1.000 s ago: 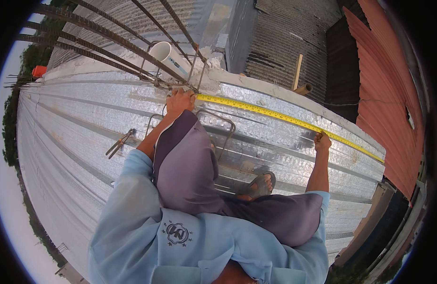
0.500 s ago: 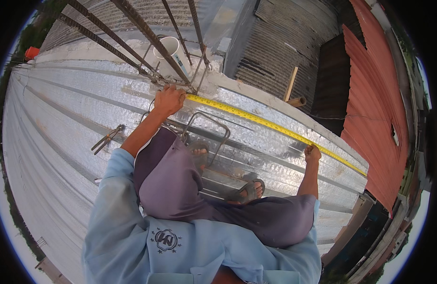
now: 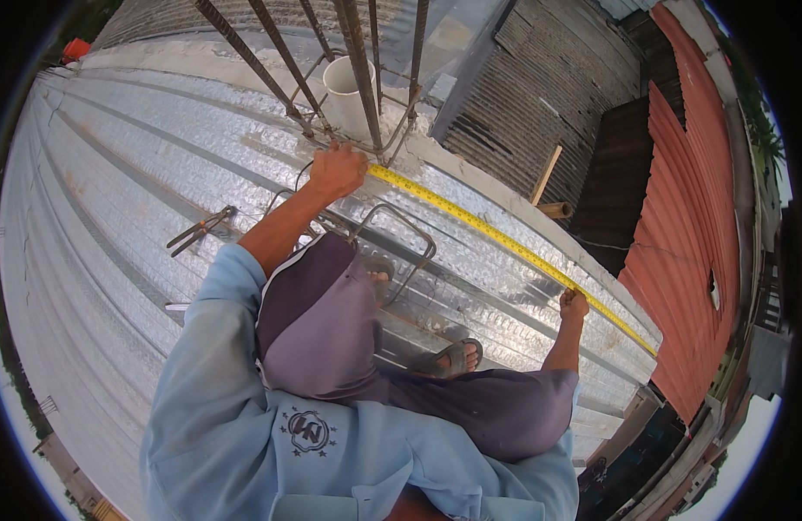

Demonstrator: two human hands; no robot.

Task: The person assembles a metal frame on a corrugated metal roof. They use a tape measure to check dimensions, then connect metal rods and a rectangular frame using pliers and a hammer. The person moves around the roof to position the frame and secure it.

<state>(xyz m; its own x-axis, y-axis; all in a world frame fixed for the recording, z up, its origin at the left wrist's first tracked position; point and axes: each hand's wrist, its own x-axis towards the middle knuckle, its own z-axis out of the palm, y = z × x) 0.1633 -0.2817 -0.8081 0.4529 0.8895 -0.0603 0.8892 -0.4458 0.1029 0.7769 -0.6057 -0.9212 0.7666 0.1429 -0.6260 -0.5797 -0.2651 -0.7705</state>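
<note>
A yellow tape measure (image 3: 470, 223) is stretched across the ribbed metal sheet (image 3: 141, 200), close to its concrete border. My left hand (image 3: 338, 170) is closed at the tape's left end, beside the foot of the steel bars. Farther right, my right hand (image 3: 574, 303) pinches the tape from its near edge, and the blade runs on past it toward the sheet's right corner. Bent steel stirrups (image 3: 392, 239) lie between my arms by my feet. Pliers or cutters with dark handles (image 3: 201, 230) rest on the sheet left of my left forearm.
Rusty upright rebars (image 3: 245, 56) surround a white plastic pipe (image 3: 349, 87) beyond my left hand. Past the concrete edge lie a corrugated roof (image 3: 540, 87), a wooden stick (image 3: 547, 174) and red roofing sheets (image 3: 687, 234). The metal sheet drops off at the right.
The view has shifted, so the rebars and pipe appear farther right. Both hands keep hold of the tape in about the same places along it.
</note>
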